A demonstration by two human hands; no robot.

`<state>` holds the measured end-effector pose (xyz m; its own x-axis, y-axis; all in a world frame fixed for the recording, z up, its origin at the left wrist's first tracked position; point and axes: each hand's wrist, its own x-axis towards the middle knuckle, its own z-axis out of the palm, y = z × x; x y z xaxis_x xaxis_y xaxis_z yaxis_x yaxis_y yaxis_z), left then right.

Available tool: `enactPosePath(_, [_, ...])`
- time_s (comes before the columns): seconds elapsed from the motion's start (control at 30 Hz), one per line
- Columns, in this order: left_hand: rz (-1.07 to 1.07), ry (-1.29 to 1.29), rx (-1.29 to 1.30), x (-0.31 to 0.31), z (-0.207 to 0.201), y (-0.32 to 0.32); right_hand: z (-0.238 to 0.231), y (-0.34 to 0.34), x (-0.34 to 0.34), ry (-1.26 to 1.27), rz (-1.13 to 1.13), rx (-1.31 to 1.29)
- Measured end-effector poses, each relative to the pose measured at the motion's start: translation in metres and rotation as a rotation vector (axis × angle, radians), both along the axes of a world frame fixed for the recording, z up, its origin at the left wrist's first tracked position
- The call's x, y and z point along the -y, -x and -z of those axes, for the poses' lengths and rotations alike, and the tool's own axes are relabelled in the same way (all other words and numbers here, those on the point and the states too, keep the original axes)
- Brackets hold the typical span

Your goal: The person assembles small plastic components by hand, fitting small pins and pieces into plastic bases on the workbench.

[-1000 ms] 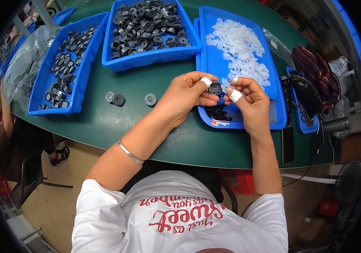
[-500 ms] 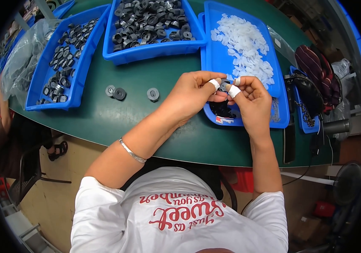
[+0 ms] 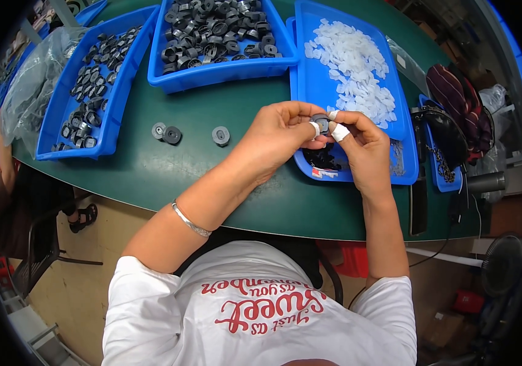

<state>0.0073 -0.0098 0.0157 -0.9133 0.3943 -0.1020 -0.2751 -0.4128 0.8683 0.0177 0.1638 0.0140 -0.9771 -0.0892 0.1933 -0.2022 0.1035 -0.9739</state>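
A small round dark-grey plastic cap [image 3: 320,120] is held up over the near end of the blue trays. My left hand [image 3: 288,131] grips it between thumb and fingers, with white tape on the thumb. My right hand [image 3: 361,137] is closed, its taped thumb and forefinger pinching at the cap's right edge. Whether a smaller piece sits between the right fingertips, I cannot make out. Just beyond lies a heap of thin white plastic pieces [image 3: 358,67] in a blue tray [image 3: 319,73]. Small black parts [image 3: 322,158] show in the tray under my hands.
Three loose grey caps, one of them here [image 3: 220,136], lie on the green table [image 3: 212,183]. Blue bins at the far middle [image 3: 224,74] and left [image 3: 111,116] hold many more. A clear plastic bag [image 3: 35,91] and a seated person [image 3: 5,183] are at left; a dark pouch [image 3: 444,131] is at right.
The cap has been turned so that its round face shows more. My right fingers have shifted slightly at its edge; my left hand stays nearly in place.
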Motion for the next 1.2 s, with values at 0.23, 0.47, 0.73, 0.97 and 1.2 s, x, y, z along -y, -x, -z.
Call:
enactPosePath(0.23, [-0.023, 0.043, -0.015, -0.006, 0.008, 0.000, 0.001, -0.004, 0.008, -0.037, 0.061, -0.019])
enactPosePath(0.47, [-0.111, 0.164, -0.150, -0.010, 0.015, -0.003, 0.000, -0.004, 0.006, -0.010, -0.008, -0.031])
enactPosePath(0.73, [-0.125, 0.365, -0.282, -0.009, 0.016, -0.003, 0.000, -0.005, 0.007, 0.078, -0.069, 0.080])
enactPosePath(0.97, [-0.016, 0.115, -0.092, 0.000, 0.003, 0.002, -0.001, -0.004, 0.005, 0.041, -0.046, 0.057])
enactPosePath(1.2, [0.030, 0.142, -0.034, 0.003, 0.003, 0.003, -0.001, -0.001, 0.006, 0.074, -0.063, 0.082])
